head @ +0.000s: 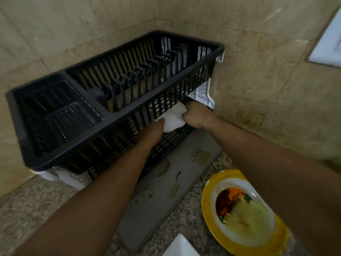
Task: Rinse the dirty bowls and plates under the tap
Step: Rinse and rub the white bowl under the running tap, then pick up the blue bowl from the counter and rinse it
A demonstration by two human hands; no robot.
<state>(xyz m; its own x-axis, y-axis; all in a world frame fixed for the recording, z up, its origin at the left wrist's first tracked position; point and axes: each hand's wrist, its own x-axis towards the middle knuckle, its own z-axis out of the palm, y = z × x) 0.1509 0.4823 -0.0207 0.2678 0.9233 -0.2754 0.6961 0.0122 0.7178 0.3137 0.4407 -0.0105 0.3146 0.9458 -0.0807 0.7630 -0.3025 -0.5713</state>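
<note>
1. My right hand is shut tight on a white cloth at the black rack.
2. My left hand touches the cloth too; I cannot tell its grip.
3. A dirty yellow plate sits on the counter at 5 o'clock.

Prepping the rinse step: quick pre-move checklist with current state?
1. Hands free: not ok. Left hand and right hand are both on a white cloth at the dish rack.
2. Rack slots clear: ok, no dishes seen.
3. Dirty plate in view: ok, food on it, on the counter.
4. Tap located: cannot tell, out of view.
5. Mat under rack: ok.
</note>
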